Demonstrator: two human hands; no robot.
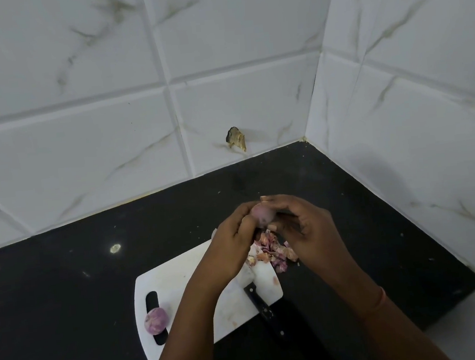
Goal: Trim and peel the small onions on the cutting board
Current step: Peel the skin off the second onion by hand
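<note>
A small purple onion (261, 214) is held up above the far end of the white cutting board (178, 275). My left hand (230, 241) grips it from the left and my right hand (301, 226) pinches it from the right, fingers curled over its top. Below the hands lies a heap of pink and brown onion skins (272, 252). A second purple onion (156, 320) sits at the board's near left end by the handle slot. A black-handled knife (261, 303) lies on the board, its blade mostly hidden under my left wrist.
The board lies on a black stone counter (66, 283) in a corner of white marbled tile walls (108, 119). A dried brown scrap (236, 139) sticks to the back wall. The counter's edge drops off at the right.
</note>
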